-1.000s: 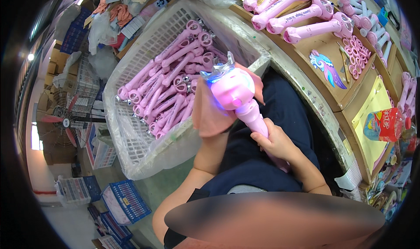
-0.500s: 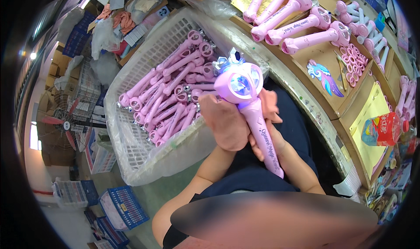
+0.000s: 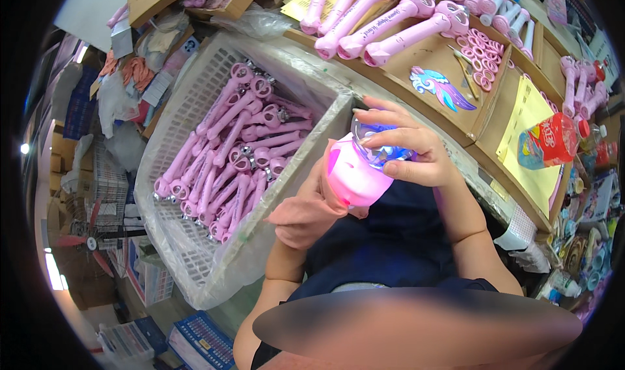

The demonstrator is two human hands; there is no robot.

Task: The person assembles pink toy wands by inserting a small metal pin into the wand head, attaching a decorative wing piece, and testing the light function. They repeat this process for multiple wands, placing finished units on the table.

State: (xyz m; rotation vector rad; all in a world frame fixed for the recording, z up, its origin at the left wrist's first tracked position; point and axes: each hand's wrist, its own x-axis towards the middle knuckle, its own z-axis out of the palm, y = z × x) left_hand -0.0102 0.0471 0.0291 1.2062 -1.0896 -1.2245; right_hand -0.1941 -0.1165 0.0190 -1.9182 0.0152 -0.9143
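A pink toy wand [image 3: 355,175] with a clear, lit dome head sits in front of my chest, glowing pink and blue. My left hand [image 3: 306,207], with a pink cloth draped over it, grips the wand from below and the left. My right hand [image 3: 407,145] curls over the dome from above, fingertips on its clear top. The wand's handle is hidden behind my hands. A white plastic basket [image 3: 195,272] full of pink wand parts [image 3: 228,155] stands just left of my hands.
A brown workbench [image 3: 495,129] runs across the top right, bearing several finished pink wands [image 3: 384,18], a winged sticker [image 3: 439,87], pink rings [image 3: 485,61], yellow paper [image 3: 530,136] and a red packet [image 3: 550,142]. Blue crates [image 3: 195,344] and clutter lie on the floor at left.
The wand has been turned so its head points at me and its handle is hidden. My right hand moved from the handle up onto the dome.
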